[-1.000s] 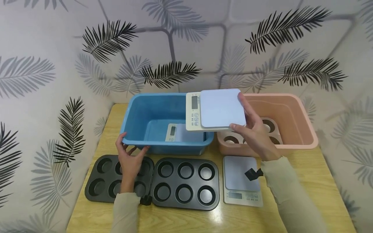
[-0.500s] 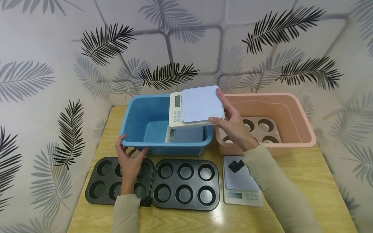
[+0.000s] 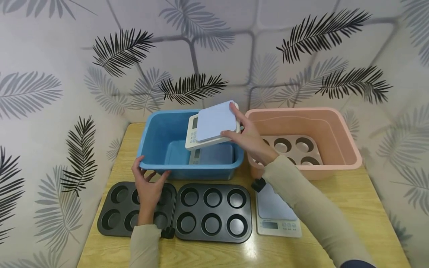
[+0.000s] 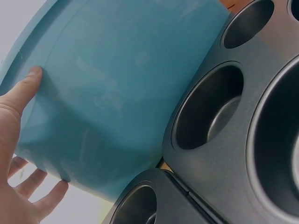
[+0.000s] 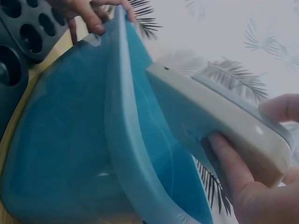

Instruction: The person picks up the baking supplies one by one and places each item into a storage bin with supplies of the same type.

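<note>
My right hand grips a white kitchen scale by its right edge, thumb at the near side. The scale is tilted and hangs over the right part of a blue plastic bin; its pale underside shows in the right wrist view, above the bin's rim. Inside the bin lies another kitchen scale, partly covered by the held one. My left hand holds the bin's front left corner, its thumb against the outer wall and the other fingers around the side.
Two dark muffin tins lie in front of the blue bin. A pink bin with a light muffin tin inside stands to the right. In front of it lies a third kitchen scale, partly under my right forearm. A patterned wall stands behind.
My right hand has carried the kitchen scale leftward, from between the two bins to over the blue bin, and the scale has tilted more. My left hand stays at the bin's corner.
</note>
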### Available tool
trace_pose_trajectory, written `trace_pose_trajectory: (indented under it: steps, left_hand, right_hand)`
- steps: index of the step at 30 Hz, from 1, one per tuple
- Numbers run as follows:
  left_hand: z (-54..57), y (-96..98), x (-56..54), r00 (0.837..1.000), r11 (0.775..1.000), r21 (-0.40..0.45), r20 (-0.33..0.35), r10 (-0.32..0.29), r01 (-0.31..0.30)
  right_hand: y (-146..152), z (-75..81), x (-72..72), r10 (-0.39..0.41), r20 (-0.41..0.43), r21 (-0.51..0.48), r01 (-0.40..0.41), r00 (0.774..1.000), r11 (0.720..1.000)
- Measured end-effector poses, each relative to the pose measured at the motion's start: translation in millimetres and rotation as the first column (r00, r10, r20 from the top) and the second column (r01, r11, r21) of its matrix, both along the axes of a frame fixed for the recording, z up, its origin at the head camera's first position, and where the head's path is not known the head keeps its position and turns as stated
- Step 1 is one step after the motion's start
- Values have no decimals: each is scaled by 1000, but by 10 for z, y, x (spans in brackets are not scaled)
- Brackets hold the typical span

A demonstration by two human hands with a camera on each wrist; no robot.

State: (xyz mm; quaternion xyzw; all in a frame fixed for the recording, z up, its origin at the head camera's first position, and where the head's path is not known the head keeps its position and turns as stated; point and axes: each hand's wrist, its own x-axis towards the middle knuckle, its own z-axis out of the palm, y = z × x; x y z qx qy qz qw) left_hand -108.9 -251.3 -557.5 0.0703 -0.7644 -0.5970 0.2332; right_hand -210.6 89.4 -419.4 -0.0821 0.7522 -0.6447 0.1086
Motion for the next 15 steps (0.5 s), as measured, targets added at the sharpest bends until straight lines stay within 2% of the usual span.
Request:
trace_pose_trajectory:
  steps: [9, 15]
  left_hand:
    - [-9, -8, -6, 1000, 1000, -10, 6, 7, -7]
    - [-2, 1, -5, 1000, 1000, -12, -3, -4, 4]
  right_hand:
    - [-246, 45, -132, 9, 66, 41, -12, 998, 999]
    - [-328, 30, -175, 46, 97, 134, -59, 994, 989]
